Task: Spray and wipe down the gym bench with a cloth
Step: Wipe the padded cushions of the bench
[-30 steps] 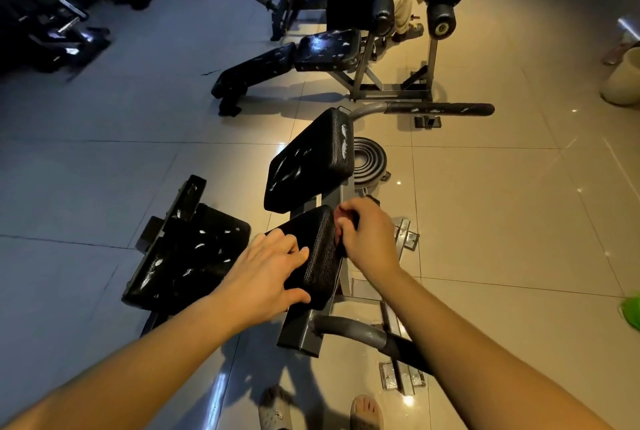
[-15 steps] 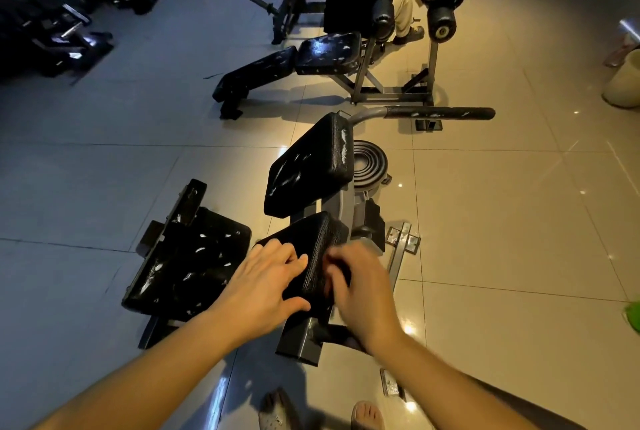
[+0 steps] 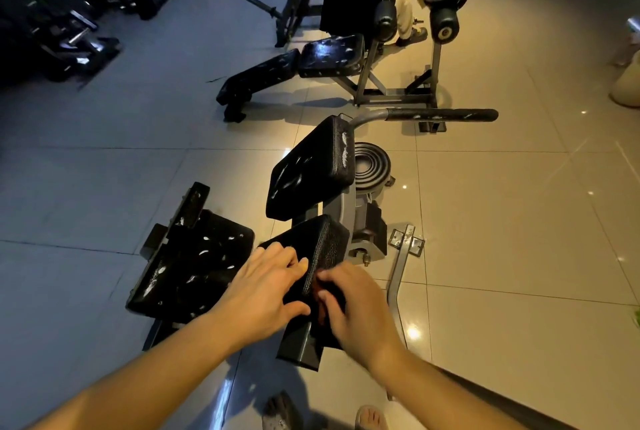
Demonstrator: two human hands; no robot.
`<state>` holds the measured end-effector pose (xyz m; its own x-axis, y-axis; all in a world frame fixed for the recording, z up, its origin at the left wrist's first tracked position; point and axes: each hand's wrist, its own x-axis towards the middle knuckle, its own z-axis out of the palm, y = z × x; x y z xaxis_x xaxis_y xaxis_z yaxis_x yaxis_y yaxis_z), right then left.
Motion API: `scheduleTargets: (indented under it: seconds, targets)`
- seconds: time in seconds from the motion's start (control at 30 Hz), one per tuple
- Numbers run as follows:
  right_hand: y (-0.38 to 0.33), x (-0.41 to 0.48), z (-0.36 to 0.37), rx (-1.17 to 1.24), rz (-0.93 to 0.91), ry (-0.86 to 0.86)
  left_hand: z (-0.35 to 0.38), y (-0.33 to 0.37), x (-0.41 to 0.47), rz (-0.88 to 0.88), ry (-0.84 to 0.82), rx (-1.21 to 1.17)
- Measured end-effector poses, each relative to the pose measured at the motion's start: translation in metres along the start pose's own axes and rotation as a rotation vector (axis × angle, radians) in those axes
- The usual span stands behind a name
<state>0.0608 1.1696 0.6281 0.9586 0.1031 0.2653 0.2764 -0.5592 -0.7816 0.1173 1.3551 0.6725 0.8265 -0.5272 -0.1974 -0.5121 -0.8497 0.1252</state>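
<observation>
**A:** Head view, the only one. Where's the thing being cleaned?

**B:** The gym bench (image 3: 348, 207) stands on the tiled floor (image 3: 485, 221) right in front of the person. Its near pad (image 3: 304, 239) lies under both hands. The pad's long axis runs away from the person and tilts up toward the upper pad (image 3: 311, 169) beyond it.

**A:** And the hands?

**B:** The left hand (image 3: 266, 287) lies flat on the pad's top face, fingers spread and released, gripping nothing. The right hand (image 3: 360, 308) is curled against the pad's right side face, just beside the left. The right-hand edge of the pad runs between them.

**A:** Is the right hand grasping the cloth?

**B:** I cannot tell. Something dark sits under its fingertips, but it blends into the black upholstery and the hand is blurred.

**A:** So which hand is placed for the next wipe?

**B:** My guess is the right, drawing along that side face, with the left steadying from above.

**A:** Anything else missing?

**B:** No spray bottle is in view. A side pad (image 3: 194, 266) to the left shows pale streaks. The forearms hide the pad's near end, and two feet (image 3: 370, 417) are cut off at the bottom.
</observation>
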Motion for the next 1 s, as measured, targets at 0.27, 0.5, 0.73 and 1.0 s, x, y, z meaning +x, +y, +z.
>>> scheduleTargets:
  seconds: [0.27, 0.5, 0.73, 1.0]
  targets:
    - [0.026, 0.090, 0.004, 0.014, 0.262, 0.207, -0.005, 0.005, -0.001, -0.021, -0.020, 0.022]
    - [0.012, 0.037, 0.005, 0.058, 0.096, 0.135, 0.001, 0.004, -0.001, -0.045, 0.004, 0.013]
    - [0.010, 0.037, 0.014, 0.052, 0.193, 0.192, 0.002, 0.006, -0.004, -0.063, 0.014, -0.008]
    - [0.034, 0.073, 0.006, 0.003, 0.194, 0.219, 0.001, 0.006, -0.001, -0.058, 0.004, 0.007]
